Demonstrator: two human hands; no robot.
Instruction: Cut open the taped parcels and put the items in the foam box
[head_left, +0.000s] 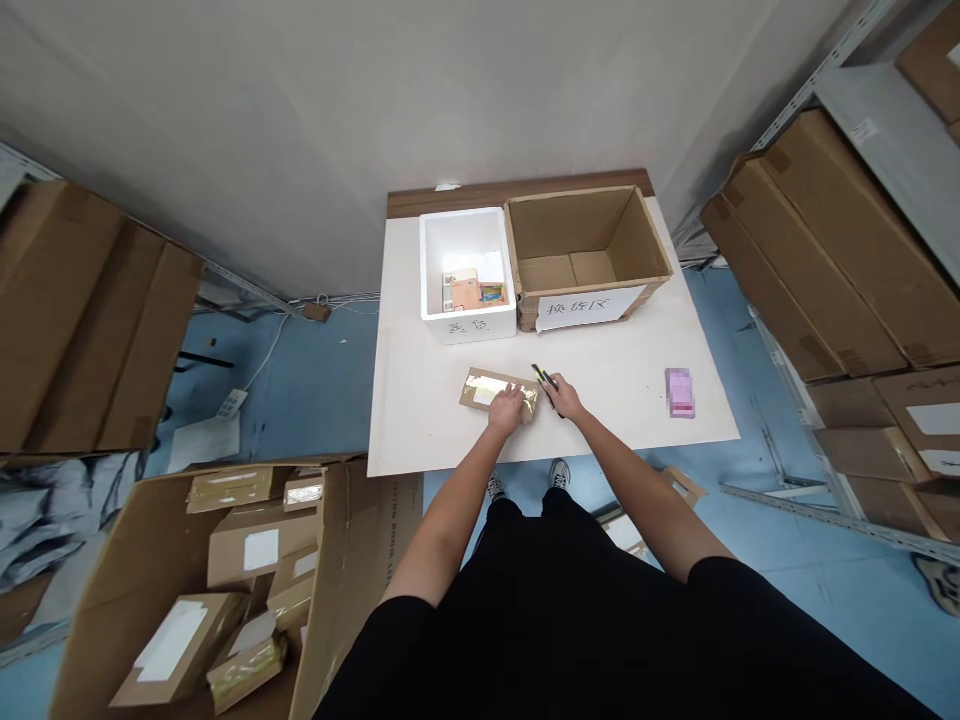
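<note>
A small cardboard box, with shiny tape and a white label on top, lies flat near the front edge of the table. My left hand grips its right part from above, fingers over the taped top. Just to the right of the box, my right hand is closed around a black and yellow-green utility knife. The knife's front end points up and left, beside the box's right end and seemingly apart from it. Whether its blade is out is too small to tell.
Behind the hands stand a white foam box with small packages inside and an open carton with a handwritten sign. A blurred pink item lies at right. A large carton of parcels stands lower left; shelves flank both sides.
</note>
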